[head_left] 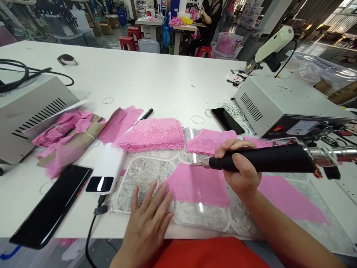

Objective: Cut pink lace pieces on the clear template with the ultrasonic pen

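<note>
In the head view my right hand (pixel 245 173) is wrapped around a black handheld tool (pixel 267 159) with a narrow metal tip and a cable at its rear. The tip points left, over the upper edge of a pink fabric piece (pixel 200 186). My left hand (pixel 152 212) lies flat with fingers spread, its fingertips at the left edge of that fabric. Beneath is a clear patterned plastic sheet (pixel 145 173). Behind it sit a stack of pink lace pieces (pixel 156 134) and a smaller lace stack (pixel 208 140). Another pink piece (pixel 290 197) lies under my right forearm.
A grey metal box with a red switch (pixel 295 104) stands right, another vented box (pixel 33 111) left. Phones (pixel 52 204) (pixel 227 121), a white power bank (pixel 107 171) with cable, a pen (pixel 146 114) and tied pink fabric bundles (pixel 67 130) lie around. A person (pixel 208 26) sits beyond.
</note>
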Available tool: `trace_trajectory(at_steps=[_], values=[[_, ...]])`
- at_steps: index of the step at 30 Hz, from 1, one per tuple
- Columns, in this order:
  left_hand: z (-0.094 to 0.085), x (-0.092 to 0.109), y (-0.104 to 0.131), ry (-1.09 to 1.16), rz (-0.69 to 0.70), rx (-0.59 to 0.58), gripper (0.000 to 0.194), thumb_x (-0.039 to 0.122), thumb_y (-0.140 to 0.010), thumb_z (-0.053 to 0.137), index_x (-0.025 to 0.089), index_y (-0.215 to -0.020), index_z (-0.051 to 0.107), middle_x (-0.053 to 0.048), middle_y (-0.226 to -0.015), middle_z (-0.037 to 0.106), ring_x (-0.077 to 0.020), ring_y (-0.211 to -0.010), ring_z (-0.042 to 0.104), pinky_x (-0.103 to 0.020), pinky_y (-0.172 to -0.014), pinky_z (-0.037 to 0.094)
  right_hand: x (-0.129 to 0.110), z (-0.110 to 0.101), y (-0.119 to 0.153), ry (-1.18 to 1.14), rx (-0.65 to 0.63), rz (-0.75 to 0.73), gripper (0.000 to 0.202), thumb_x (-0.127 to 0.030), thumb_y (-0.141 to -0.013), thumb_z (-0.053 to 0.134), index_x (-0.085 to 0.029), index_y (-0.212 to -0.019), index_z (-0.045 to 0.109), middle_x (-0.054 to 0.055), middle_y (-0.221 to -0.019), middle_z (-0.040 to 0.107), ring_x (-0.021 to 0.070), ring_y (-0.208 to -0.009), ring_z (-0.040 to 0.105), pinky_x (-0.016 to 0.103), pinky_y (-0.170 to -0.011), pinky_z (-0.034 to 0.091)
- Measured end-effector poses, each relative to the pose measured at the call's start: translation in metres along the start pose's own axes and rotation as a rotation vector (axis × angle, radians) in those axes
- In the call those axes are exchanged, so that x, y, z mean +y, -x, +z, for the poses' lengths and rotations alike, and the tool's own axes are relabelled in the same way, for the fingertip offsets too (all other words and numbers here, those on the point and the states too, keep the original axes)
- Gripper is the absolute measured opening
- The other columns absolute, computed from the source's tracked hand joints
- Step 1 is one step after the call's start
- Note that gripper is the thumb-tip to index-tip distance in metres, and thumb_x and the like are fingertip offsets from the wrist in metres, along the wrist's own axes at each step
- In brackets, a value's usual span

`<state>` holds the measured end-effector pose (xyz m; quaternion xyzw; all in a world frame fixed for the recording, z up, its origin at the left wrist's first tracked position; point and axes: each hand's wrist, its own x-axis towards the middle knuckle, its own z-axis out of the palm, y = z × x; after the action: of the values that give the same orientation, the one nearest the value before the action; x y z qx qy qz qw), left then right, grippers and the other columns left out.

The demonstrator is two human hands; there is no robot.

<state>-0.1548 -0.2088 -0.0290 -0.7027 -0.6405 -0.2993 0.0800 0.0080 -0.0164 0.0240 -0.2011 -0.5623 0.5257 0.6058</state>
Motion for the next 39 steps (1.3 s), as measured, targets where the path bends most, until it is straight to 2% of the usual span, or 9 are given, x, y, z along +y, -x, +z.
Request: trace_trajectory(at_steps=[6,20,30,39], values=[[0.001,0.002,0.001,0.057,-0.055,0.015,0.032,0.029,-0.096,0.053,0.02,-0.126,0.061,-0.006,-0.131,0.063,-0.0255,-0.137,0.041,-0.051,-0.12,0.01,0.0,-0.004,-0.001,-0.012,0.006,-0.026,0.006,-0.022,-0.077,0.061,-0.02,-0.082,0.062,0.0,-0.08,0.058,0.0124,-0.062,0.059,0.032,-0.063,0.049],[0.004,0.001,0.002,0.085,-0.064,0.039,0.035,0.034,-0.096,0.053,0.024,-0.129,0.059,-0.006,-0.13,0.063,-0.0247,-0.137,0.042,-0.052,-0.12,0.011,0.001,-0.003,-0.003,-0.006,-0.011,-0.01,0.005,-0.023,-0.079,0.061,-0.022,-0.083,0.06,-0.001,-0.081,0.059,0.013,-0.063,0.058,0.033,-0.063,0.049],[0.005,-0.001,0.001,0.114,-0.061,0.051,0.037,0.035,-0.096,0.054,0.026,-0.132,0.057,-0.006,-0.13,0.063,-0.0235,-0.138,0.04,-0.051,-0.12,0.012,-0.019,-0.038,-0.007,0.048,0.116,-0.065,0.007,-0.021,-0.075,0.058,-0.021,-0.08,0.062,0.0,-0.075,0.058,0.0129,-0.06,0.057,0.031,-0.061,0.047],[0.003,0.001,0.003,0.1,-0.099,0.01,0.042,0.035,-0.095,0.055,0.029,-0.137,0.052,-0.005,-0.132,0.062,-0.0256,-0.136,0.043,-0.055,-0.119,0.012,-0.013,-0.039,-0.003,0.035,0.07,-0.051,0.006,-0.023,-0.077,0.06,-0.021,-0.083,0.062,0.0,-0.078,0.059,0.0137,-0.062,0.058,0.032,-0.06,0.048]])
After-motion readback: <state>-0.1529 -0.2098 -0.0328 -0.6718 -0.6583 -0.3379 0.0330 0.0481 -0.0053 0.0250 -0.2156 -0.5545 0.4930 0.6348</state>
